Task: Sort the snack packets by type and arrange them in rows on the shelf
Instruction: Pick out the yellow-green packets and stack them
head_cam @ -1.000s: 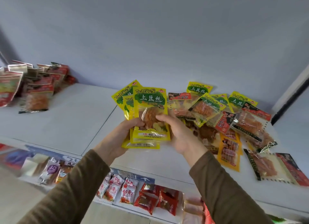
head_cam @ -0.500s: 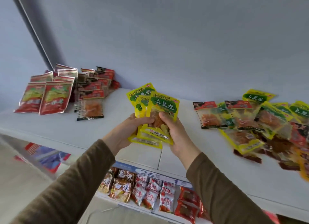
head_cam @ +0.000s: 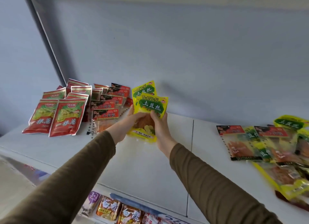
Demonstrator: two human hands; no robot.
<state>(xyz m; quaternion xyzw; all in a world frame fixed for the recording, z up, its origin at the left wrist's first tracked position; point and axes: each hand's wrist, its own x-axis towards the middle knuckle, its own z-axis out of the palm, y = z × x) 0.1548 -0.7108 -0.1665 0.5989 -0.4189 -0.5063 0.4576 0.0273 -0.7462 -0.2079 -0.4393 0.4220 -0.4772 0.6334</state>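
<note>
A person's two hands hold a small stack of yellow snack packets [head_cam: 149, 110] upright above a white shelf [head_cam: 150, 165], close to the grey back wall. The left hand [head_cam: 129, 121] grips the stack's left edge, its thumb curled over the front. The right hand [head_cam: 160, 125] grips the right edge, its fingers [head_cam: 154, 116] curled over the front packet. At least two packets show, fanned so their green tops are offset; there may be more behind, but the front one hides them.

Just left of the stack stand rows of clear packets with red and black headers [head_cam: 107, 106], and further left, red pouches [head_cam: 55, 116] propped in overlapping rows. Well apart to the right lies an unsorted heap of mixed packets [head_cam: 267, 143] — yellow ones tangled with red-headed ones.

The likely next step is to set the yellow stack down as a new row beside the red-headed packets. Risks from here:
- The stack is already fanned, so loosening both grips at once could let the slick packets slide apart and fall flat rather than sit in a row.
- The left hand is very near the red-headed row — a nudge could topple those leaning packets.
- Set down too far forward, a packet could slip off the front edge onto the stocked shelf below [head_cam: 117, 210].
</note>
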